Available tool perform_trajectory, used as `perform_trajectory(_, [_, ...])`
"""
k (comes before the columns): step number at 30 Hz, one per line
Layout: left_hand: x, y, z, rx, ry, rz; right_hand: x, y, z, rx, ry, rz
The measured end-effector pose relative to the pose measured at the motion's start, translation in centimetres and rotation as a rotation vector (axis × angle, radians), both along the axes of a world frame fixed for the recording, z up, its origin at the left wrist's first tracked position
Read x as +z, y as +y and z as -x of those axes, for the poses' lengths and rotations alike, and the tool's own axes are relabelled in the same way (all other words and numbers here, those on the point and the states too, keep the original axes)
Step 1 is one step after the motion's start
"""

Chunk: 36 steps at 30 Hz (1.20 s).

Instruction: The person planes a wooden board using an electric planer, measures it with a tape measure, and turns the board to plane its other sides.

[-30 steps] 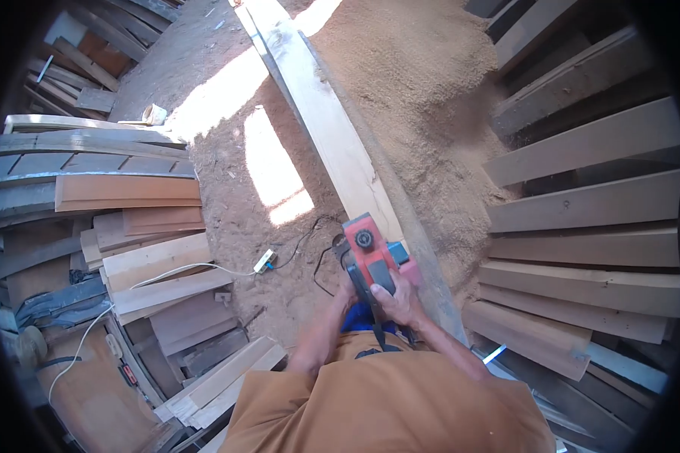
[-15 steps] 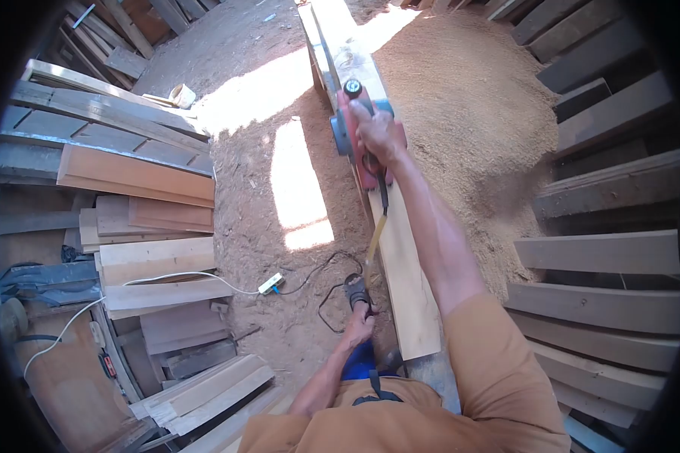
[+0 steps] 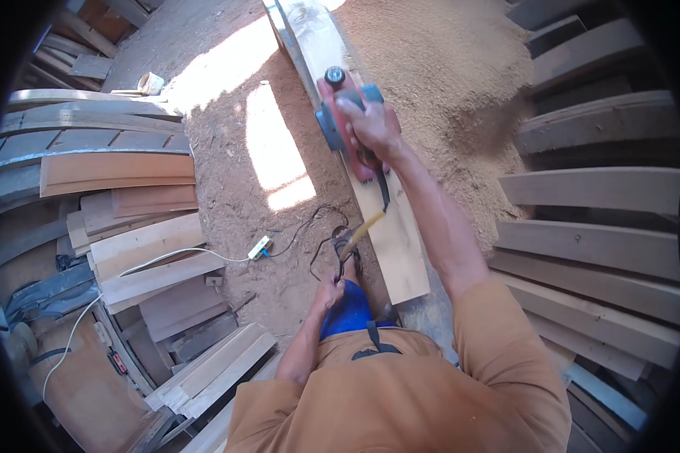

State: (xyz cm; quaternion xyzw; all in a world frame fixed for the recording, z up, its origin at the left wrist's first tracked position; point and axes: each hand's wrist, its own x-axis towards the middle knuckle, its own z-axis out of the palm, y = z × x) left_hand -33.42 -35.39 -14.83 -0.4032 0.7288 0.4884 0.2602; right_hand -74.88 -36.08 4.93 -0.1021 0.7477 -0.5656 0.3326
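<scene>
My right hand [image 3: 372, 130] is wrapped around the top handle of a red electric planer [image 3: 357, 161] with blue-grey side parts. The planer rests on a long pale wooden board [image 3: 394, 253] that runs away from me. From its rear hangs a black power cord with a yellow-wrapped section [image 3: 366, 229]. My left hand [image 3: 328, 294], low beside my leg, is closed around the dark cord [image 3: 345, 259]. One foot, partly hidden behind the cord, is on the ground just beyond that hand.
A pale power strip [image 3: 260, 248] with a white cable lies on the ground to the left. Stacked planks [image 3: 147, 249] line the left side, and more boards [image 3: 589, 192] the right. Sawdust [image 3: 431, 53] is heaped beyond the workpiece. A white container [image 3: 150, 83] stands far left.
The view has shifted, so the surroundings sit higher and farther left. Along the board, the planer has come back towards me. My left hand still grips the cord.
</scene>
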Motion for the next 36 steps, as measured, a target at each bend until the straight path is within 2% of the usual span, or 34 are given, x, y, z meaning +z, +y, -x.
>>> perform_trajectory(2, [0.2, 1.3, -1.5, -0.135, -0.017, 0.017, -0.9, 5.8, -5.5, 0.009, -0.061, 0.01])
perform_trajectory(5, [1.7, 3.7, -3.9, -0.318, 0.037, 0.01, -0.3, 16.2, -14.2, 0.223, 0.022, -0.004])
perform_trajectory(7, [-2.1, 5.5, -7.5, -0.437, 0.055, 0.039, 2.9, 22.1, -20.6, 0.149, -0.007, -0.094])
perform_trajectory(9, [-3.9, 6.7, -9.6, -0.563, 0.091, 0.069, 1.8, 27.9, -26.6, 0.116, -0.026, -0.085])
perform_trajectory(12, [-0.7, 8.2, -8.1, -0.734, 0.046, 0.106, 1.7, 33.4, -32.7, 0.043, -0.075, -0.049])
perform_trajectory(14, [0.3, 8.2, -7.4, -0.743, 0.039, 0.092, 1.3, 34.3, -33.8, 0.071, -0.119, -0.099])
perform_trajectory(16, [-0.4, 8.0, -7.3, -0.736, 0.061, 0.097, 0.8, 32.4, -32.2, 0.079, -0.137, -0.113])
perform_trajectory(17, [-0.9, 7.7, -7.2, -0.676, 0.063, 0.102, 0.6, 30.7, -30.6, 0.086, -0.145, -0.12])
perform_trajectory(19, [-2.3, 6.9, -7.6, -0.555, 0.062, 0.111, 0.1, 26.5, -27.1, 0.043, 0.041, -0.062])
perform_trajectory(22, [-3.8, 5.0, -7.7, -0.348, 0.071, 0.048, -0.2, 18.8, -19.3, 0.016, 0.054, 0.036])
perform_trajectory(25, [1.6, 3.6, -3.3, -0.131, -0.051, 0.024, 1.1, 10.0, -10.4, -0.042, 0.012, 0.076])
perform_trajectory(28, [2.3, 2.4, -1.0, 0.048, 0.149, -0.026, 0.8, 2.2, -1.7, -0.041, 0.05, 0.089])
perform_trajectory(31, [2.1, 1.7, 0.5, 0.129, 0.249, 0.091, 1.8, -1.9, 3.6, -0.014, 0.147, 0.057])
perform_trajectory(34, [1.0, 0.7, 0.8, 0.163, 0.329, 0.065, 2.2, -1.9, 4.4, 0.007, 0.131, 0.026])
perform_trajectory(36, [1.4, 0.4, 1.2, 0.062, 0.158, 0.038, 1.6, -0.9, 4.1, 0.009, 0.074, 0.008])
